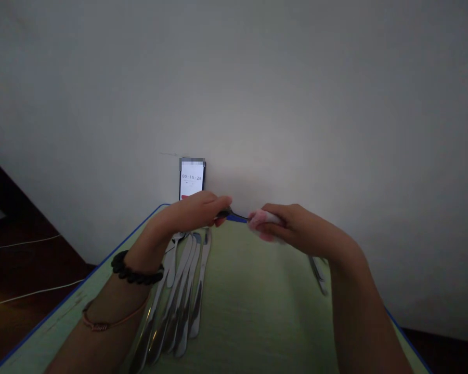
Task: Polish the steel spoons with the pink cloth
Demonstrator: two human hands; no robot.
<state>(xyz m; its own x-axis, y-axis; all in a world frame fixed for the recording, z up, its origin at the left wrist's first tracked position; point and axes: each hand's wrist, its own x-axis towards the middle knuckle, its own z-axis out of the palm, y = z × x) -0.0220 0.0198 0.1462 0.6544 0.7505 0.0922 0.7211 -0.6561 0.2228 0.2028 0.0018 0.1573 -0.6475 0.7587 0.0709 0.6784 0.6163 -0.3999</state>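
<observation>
Above the far edge of the table, my left hand (203, 210) is closed on one end of a metal spoon (237, 214); its rounded end is partly hidden by my fingers. My right hand (286, 221) pinches a pink and white cloth (259, 221) around the spoon's other end, which the cloth covers. Under my left forearm, several table knives (183, 296) lie side by side. Another piece of cutlery (172, 265), maybe a spoon, rests among them, its far end beneath my left hand.
A phone (192, 179) showing a running timer leans on the wall (296, 104) behind the table. More metal cutlery (317, 275) lies at the right, partly hidden by my right arm. The green tabletop (253, 311) has a blue edge. White cables (35, 291) run at the left.
</observation>
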